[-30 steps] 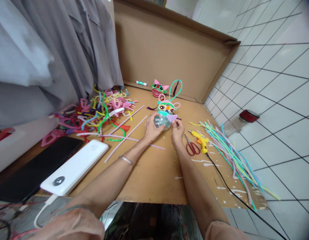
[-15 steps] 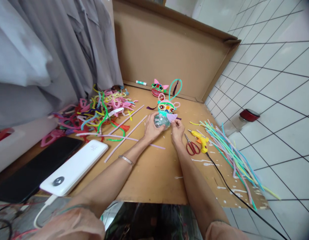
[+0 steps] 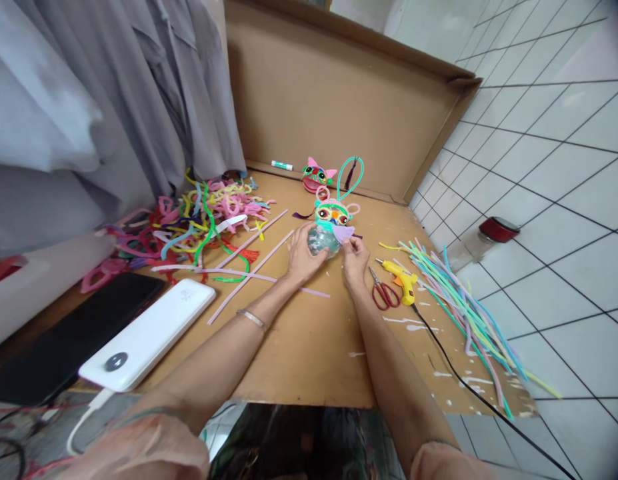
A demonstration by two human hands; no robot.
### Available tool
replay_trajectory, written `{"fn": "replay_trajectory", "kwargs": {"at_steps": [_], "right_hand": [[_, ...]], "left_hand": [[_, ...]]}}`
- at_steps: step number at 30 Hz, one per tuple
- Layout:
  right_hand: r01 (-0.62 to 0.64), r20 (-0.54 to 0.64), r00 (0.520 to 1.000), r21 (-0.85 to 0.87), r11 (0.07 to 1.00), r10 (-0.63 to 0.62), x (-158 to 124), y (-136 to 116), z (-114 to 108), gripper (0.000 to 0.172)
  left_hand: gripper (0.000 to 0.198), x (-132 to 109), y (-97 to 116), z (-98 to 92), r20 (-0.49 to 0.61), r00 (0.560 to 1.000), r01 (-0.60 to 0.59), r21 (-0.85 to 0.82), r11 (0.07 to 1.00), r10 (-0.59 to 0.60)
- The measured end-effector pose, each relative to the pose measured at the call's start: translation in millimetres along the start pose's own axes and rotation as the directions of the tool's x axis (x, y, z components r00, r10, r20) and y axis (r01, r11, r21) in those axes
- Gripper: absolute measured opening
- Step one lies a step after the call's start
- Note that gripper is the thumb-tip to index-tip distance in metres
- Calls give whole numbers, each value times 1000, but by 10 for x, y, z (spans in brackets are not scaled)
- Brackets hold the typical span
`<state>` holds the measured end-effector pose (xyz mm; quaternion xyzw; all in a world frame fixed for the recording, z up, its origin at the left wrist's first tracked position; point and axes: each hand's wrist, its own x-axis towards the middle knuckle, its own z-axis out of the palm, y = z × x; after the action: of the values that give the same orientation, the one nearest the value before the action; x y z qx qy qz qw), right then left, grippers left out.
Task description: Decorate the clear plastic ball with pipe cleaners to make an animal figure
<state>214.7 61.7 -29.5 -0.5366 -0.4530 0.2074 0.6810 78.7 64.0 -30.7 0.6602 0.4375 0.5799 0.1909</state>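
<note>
Owl figure held put on the cardboard board, pretty much nothing moved lol

Compared with a second ago, hardly any shift can be made out. The figure's clear round body is cupped by the left hand, fingers curled against it. A lilac piece is pinched between the right hand fingertips and kept pressed to the figure's side, so the work looks paused on a steady hold. Scissors and a glue gun are left lying just beside the right hand, untouched.
</note>
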Motion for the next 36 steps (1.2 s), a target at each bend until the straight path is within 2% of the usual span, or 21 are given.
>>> {"fn": "replay_trajectory", "kwargs": {"at_steps": [10, 18, 22, 36], "right_hand": [[29, -7, 1000, -46, 999, -29, -10, -49, -15, 25], [50, 28, 998, -50, 998, -48, -2, -60, -20, 25], [56, 43, 998, -36, 998, -54, 4, -51, -8, 28], [70, 17, 997, -23, 997, -70, 28, -15, -18, 26]], "left_hand": [[57, 2, -59, 11, 12, 999, -50, -37, 998, 50], [67, -2, -52, 18, 11, 1000, 1, -30, 1000, 0], [68, -13, -37, 17, 2, 1000, -23, -37, 999, 23], [72, -17, -16, 24, 6, 1000, 7, -53, 999, -6]]}}
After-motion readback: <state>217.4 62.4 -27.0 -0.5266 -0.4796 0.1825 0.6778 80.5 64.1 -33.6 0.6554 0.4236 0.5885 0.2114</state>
